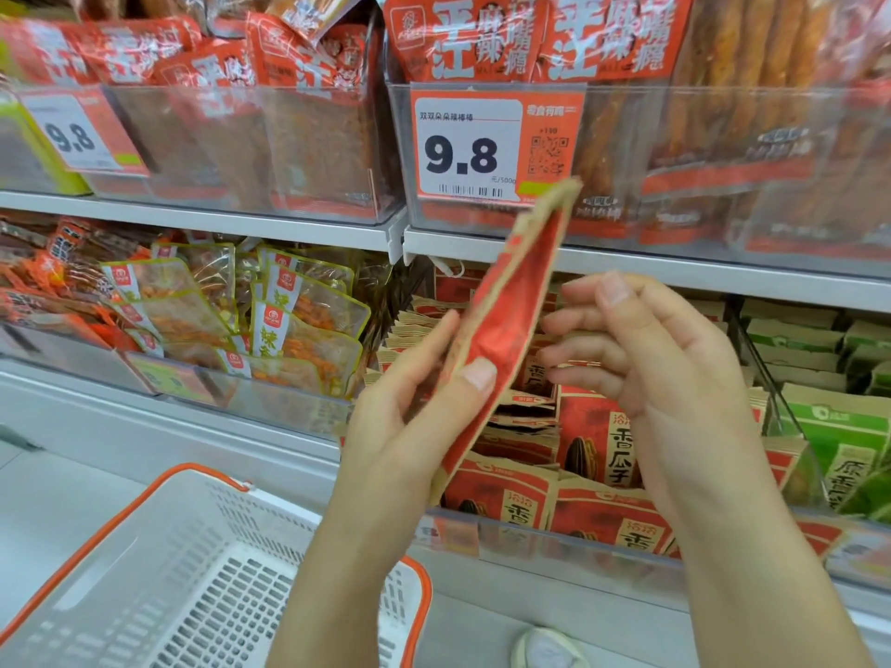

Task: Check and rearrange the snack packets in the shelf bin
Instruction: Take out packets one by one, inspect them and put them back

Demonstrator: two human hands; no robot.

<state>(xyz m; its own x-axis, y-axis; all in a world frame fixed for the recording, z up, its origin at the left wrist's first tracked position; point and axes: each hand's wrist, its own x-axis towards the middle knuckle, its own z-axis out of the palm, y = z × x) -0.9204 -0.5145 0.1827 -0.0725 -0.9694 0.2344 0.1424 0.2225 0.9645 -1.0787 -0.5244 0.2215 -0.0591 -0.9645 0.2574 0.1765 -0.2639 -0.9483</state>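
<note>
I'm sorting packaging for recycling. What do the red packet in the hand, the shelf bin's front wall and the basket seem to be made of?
Red packet: likely matte kraft paper, going by its tan, creased edges; any lining can't be seen.
Bin front wall: clear, glossy hard plastic; packets show through it.
Basket: white moulded plastic with slotted walls and an orange rim.

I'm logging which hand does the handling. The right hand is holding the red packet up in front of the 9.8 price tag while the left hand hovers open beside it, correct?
Not quite: the hands are swapped. In the head view the left hand grips the red packet, thumb pressed on its face, in front of the 9.8 price tag, while the right hand hovers open beside it.
</note>
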